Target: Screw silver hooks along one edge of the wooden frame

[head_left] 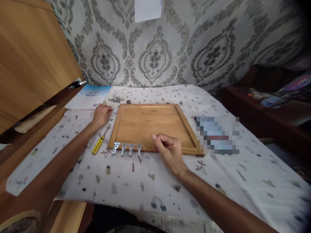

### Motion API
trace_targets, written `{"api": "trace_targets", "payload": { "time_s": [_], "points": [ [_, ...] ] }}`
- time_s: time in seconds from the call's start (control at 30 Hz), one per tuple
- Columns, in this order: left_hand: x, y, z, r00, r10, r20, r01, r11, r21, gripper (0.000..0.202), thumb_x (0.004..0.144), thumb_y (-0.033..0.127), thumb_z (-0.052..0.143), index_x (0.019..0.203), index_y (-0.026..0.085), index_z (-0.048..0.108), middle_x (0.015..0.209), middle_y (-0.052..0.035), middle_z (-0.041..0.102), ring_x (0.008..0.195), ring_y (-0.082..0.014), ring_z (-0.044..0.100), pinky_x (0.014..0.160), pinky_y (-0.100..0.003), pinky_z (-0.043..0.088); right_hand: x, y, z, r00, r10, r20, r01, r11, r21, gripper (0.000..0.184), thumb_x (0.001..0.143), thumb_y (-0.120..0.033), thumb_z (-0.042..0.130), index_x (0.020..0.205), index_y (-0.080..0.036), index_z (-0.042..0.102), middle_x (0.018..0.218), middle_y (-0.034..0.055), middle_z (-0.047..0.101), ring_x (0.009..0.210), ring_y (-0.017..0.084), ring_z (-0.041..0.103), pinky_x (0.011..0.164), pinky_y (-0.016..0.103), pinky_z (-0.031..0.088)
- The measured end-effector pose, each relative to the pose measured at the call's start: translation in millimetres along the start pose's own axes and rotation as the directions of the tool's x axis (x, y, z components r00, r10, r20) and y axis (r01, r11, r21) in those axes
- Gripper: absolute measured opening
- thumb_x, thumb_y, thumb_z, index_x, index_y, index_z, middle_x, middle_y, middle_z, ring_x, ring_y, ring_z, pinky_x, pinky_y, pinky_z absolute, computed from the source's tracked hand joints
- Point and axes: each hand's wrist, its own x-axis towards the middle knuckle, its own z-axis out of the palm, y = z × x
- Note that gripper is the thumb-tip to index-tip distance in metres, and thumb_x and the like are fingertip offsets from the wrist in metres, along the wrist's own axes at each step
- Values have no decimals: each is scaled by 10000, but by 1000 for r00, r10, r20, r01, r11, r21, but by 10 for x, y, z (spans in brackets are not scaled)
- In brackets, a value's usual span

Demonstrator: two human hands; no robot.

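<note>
A wooden board with a raised frame (150, 124) lies flat before me. Along the left part of its near edge runs a metal hook rail (127, 146) with several hooks hanging off the side. My right hand (170, 150) is over that near edge, right of the rail, with fingers curled and the thumb against them; whatever it pinches is hidden. Left of the board my left hand (102, 115) rests with bent fingers, its fingertips closed on something too small to name. Close by lies a yellow-handled tool (98, 144) with a thin metal tip. A small heap of metal bits (116, 99) sits just beyond.
A patterned white cloth (116, 184) covers the table. A blue-and-white booklet (89, 97) lies at the back left, beside a wooden panel (31, 58). A blurred-out flat object (216, 136) is right of the board. A patterned curtain (155, 55) hangs behind.
</note>
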Motion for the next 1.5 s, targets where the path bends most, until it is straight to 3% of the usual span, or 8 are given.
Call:
{"api": "trace_targets", "payload": {
  "time_s": [0.13, 0.47, 0.8, 1.07, 1.3, 1.5],
  "points": [
    [12, 17, -6, 1000, 8, -11, -8, 1000, -8, 216, 887, 196, 483, 872, 177, 697, 956, -129, 654, 991, -310, 555, 947, -465, 441, 49, 35, -11, 998, 69, -17, -68, 997, 37, 556, 908, -575, 583, 512, -209, 450, 483, -43, 407, 461, 89, 325, 455, 258, 266],
    [-16, 45, -57, 998, 62, 14, -62, 998, -16, 231, 891, 177, 468, 913, 152, 697, 967, -149, 685, 1011, -319, 566, 938, -460, 450, 65, 109, -7, 993, 106, 54, -108, 993, 37, 537, 897, -636, 572, 581, -202, 553, 525, -30, 473, 472, 97, 347, 445, 256, 271],
    [-13, 11, -109, 993, 92, 72, -89, 995, -37, 268, 900, 208, 459, 893, 170, 724, 949, -141, 704, 1005, -311, 581, 930, -449, 457, 70, 125, -9, 994, 90, 65, -91, 996, 8, 535, 901, -628, 570, 578, -202, 547, 541, -21, 495, 489, 103, 380, 464, 262, 301],
    [-44, 77, -235, 997, 53, 51, -47, 992, -117, 197, 861, 194, 493, 853, 172, 689, 941, -133, 708, 1006, -322, 595, 964, -491, 432, 71, 114, -23, 990, 128, 62, -131, 991, 42, 520, 892, -615, 587, 585, -197, 549, 553, -23, 488, 482, 94, 363, 447, 257, 282],
    [-50, 393, -429, 995, 58, 87, -25, 941, -339, 186, 827, 229, 552, 905, 159, 705, 933, -76, 741, 901, -233, 656, 877, -371, 501, 84, 167, -19, 988, 151, 45, -154, 983, 96, 311, 878, -484, 624, 771, -192, 632, 616, -27, 529, 507, 97, 390, 453, 245, 304],
    [-185, 938, -579, 949, 235, 211, -74, 814, -576, 164, 807, 285, 591, 845, 184, 715, 819, -20, 745, 748, -168, 663, 708, -271, 526, 64, 186, 9, 994, 94, 46, -98, 991, 90, 222, 839, -361, 650, 981, -194, 680, 798, 15, 645, 681, 136, 551, 596, 266, 447]
  ]
}}
